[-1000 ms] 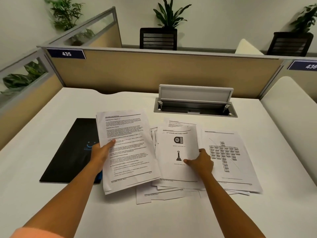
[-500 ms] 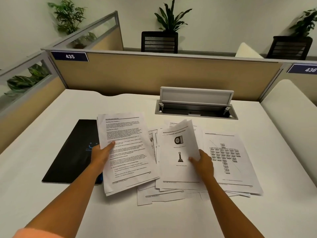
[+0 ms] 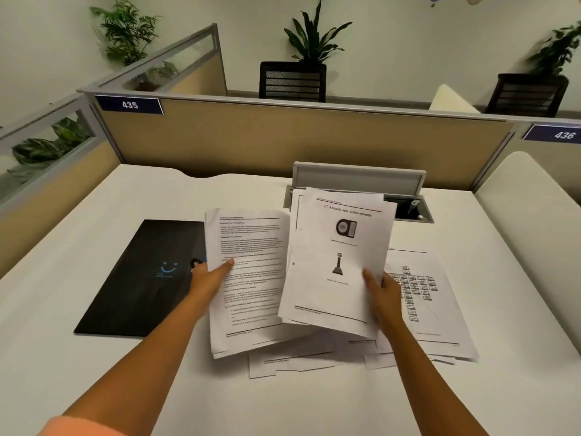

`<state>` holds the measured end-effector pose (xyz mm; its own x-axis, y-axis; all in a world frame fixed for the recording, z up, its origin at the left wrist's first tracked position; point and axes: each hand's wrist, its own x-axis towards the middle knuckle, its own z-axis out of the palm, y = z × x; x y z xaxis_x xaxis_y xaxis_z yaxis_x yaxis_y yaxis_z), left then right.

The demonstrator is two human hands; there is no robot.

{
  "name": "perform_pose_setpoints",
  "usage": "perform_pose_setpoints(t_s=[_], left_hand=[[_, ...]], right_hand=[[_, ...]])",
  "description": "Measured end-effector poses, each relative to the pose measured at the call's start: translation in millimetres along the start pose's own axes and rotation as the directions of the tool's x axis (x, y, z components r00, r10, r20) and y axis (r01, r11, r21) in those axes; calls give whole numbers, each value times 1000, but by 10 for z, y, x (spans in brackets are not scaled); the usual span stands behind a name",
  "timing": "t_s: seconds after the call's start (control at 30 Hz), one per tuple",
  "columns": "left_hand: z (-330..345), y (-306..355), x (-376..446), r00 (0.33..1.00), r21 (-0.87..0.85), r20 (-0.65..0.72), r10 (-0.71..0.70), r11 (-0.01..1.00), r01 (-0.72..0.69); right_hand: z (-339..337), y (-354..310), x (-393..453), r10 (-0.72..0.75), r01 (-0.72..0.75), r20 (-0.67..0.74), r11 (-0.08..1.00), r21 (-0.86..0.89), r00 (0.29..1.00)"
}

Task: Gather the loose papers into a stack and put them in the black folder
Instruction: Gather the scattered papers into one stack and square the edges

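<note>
1. Near the desk's (image 3: 94,357) front edge, two bare forearms reach in; a pink sleeve (image 3: 78,424) is cut off at the lower left corner.
2. The left hand (image 3: 209,273) is closed on a text-filled bundle of sheets (image 3: 251,278), thumb on top, fingers hidden beneath.
3. The right hand (image 3: 383,291) is closed on a second bundle (image 3: 336,262) headed by an awards page, lifted off the desk and tilted.
4. More loose papers (image 3: 418,297) lie spread flat under and right of both bundles, at the desk's middle; their print is too small to read.
5. The black folder (image 3: 147,278) lies closed toward the left edge, its right side covered by the left hand's sheets.
6. At the back edge, an open cable hatch (image 3: 358,179) is partly hidden by the raised pages.
7. Beyond stand tan partitions (image 3: 283,136) tagged 435 and 436, potted plants (image 3: 314,36) and a pale wall.
</note>
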<state>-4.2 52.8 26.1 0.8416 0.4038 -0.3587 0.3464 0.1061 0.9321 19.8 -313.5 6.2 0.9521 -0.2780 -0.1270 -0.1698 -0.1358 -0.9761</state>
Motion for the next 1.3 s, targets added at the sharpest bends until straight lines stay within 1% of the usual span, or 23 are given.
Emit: perform_pose_setpoints(t_s=[0.13, 0.2, 0.27, 0.33, 0.4, 0.43, 0.53, 0.6, 0.7, 0.83, 0.9, 0.97, 1.03, 1.13, 1.3], left_hand=[[238, 13, -45, 991, -18, 136, -23, 999, 26], [332, 17, -80, 986, -16, 154, -70, 997, 73], [431, 38, -131, 983, -55, 155, -102, 992, 112], [526, 57, -185, 982, -93, 152, -116, 987, 131], [604, 76, -246, 978, -96, 176, -109, 987, 127], [635, 73, -269, 977, -69, 189, -97, 991, 112], [692, 102, -349, 982, 12, 185, -28, 1000, 26], [702, 137, -361, 983, 22, 180, 24, 999, -29], [720, 234, -366, 978, 28, 202, 59, 997, -66], [784, 393, -370, 975, 14, 178, 134, 990, -138], [818, 485, -377, 971, 4, 161, 175, 984, -178], [811, 579, -397, 952, -22, 169, 255, 967, -255], [776, 665, -412, 929, -53, 200, 312, 950, -308], [738, 762, -438, 907, -89, 234, 352, 936, -340], [773, 744, -458, 913, -93, 217, 345, 938, -333]], right_hand=[[124, -103, -71, 66, -79, 162, 994, 73, 985], [192, -155, -102, 92, -127, 264, 985, 119, 960], [253, -188, -128, 97, -152, 358, 980, 132, 929], [315, -216, -161, 92, -150, 401, 982, 116, 912], [378, -243, -183, 81, -111, 373, 992, 61, 924], [411, -264, -197, 76, -92, 346, 995, 28, 935], [461, -350, -205, 42, -38, 262, 999, -18, 964], [452, -414, -183, 29, -35, 275, 999, 16, 961], [442, -508, -160, 0, -24, 292, 996, 80, 956], [466, -691, -141, -148, 113, 243, 982, 153, 959], [483, -802, -150, -198, 157, 228, 970, 186, 953], [479, -880, -146, -230, 189, 230, 964, 187, 946], [456, -922, -127, -243, 198, 237, 960, 198, 941], [439, -952, -115, -239, 194, 245, 961, 196, 939], [472, -883, -130, -204, 157, 280, 971, 180, 938]])
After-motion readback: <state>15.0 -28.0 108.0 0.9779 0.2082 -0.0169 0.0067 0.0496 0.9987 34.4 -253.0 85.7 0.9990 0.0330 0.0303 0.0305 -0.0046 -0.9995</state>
